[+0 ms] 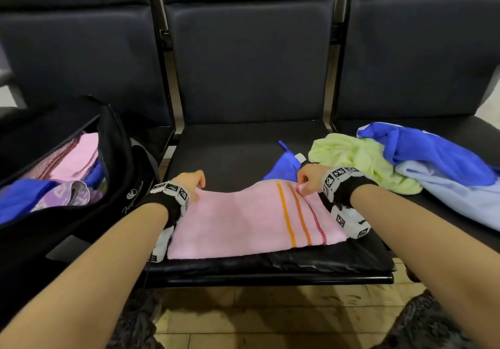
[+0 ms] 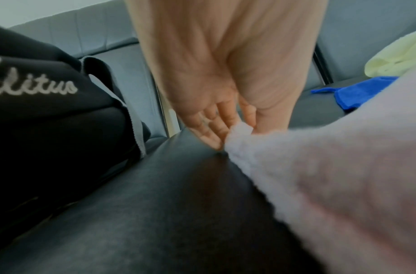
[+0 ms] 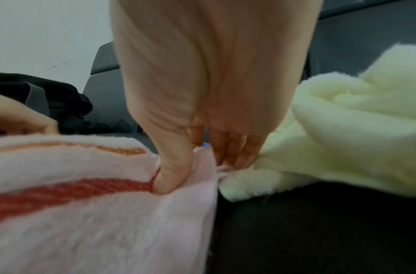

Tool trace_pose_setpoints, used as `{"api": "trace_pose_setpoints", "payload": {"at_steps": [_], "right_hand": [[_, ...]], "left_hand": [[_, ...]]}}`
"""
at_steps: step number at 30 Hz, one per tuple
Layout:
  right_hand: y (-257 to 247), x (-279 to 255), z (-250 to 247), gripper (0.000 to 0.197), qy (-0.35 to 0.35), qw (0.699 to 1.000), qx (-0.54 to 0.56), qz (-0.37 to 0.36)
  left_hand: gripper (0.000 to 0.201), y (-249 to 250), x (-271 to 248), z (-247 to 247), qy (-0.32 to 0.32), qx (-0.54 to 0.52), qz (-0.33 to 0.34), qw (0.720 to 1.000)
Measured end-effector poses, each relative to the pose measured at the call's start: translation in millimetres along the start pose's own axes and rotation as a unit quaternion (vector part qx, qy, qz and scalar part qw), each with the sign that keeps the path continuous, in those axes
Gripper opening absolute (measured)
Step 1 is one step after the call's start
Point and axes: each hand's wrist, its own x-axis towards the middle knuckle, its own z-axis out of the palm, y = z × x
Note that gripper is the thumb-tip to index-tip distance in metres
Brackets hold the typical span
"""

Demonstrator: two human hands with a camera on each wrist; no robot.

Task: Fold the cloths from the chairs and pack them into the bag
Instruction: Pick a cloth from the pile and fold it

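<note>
Both forearms reached forward over the seat [image 1: 243,148]; the left hand [image 1: 189,181] pinched the pink towel's [image 1: 238,221] far left corner between thumb and fingers [image 2: 216,128]; the right hand [image 1: 311,179] pinched the far right corner, thumb pressed by the stripes; the towel lay on the seat, the bag [image 1: 116,159] open at left.

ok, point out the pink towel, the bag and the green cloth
pink towel [image 1: 238,221]: head view, its flat middle, left of the stripes.
bag [image 1: 127,170]: head view, its black side wall by the opening.
green cloth [image 3: 357,118]: right wrist view, the crumpled bulk right of the fingers.
</note>
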Motion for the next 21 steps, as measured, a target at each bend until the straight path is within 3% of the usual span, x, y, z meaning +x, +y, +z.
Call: {"api": "trace_pose_setpoints", "payload": {"at_steps": [4, 8, 18, 21], "right_hand": [[5, 8, 4, 0.014, 0.024, 1.0, -0.006, 0.001], [10, 11, 6, 0.029, 0.058, 0.998, 0.015, 0.006], [8, 6, 3, 0.017, 0.012, 0.999, -0.031, 0.005], [6, -3, 4, 0.031, 0.002, 0.999, -0.042, 0.019]], "left_hand": [[0.035, 8, 8, 4, -0.027, 0.042, -0.006, 0.999], [0.022, 14, 13, 4, -0.029, 0.113, -0.011, 0.993], [0.032, 9, 12, -3, -0.056, 0.102, -0.023, 0.993], [0.023, 7, 7, -8, -0.061, 0.119, -0.009, 0.991]]}}
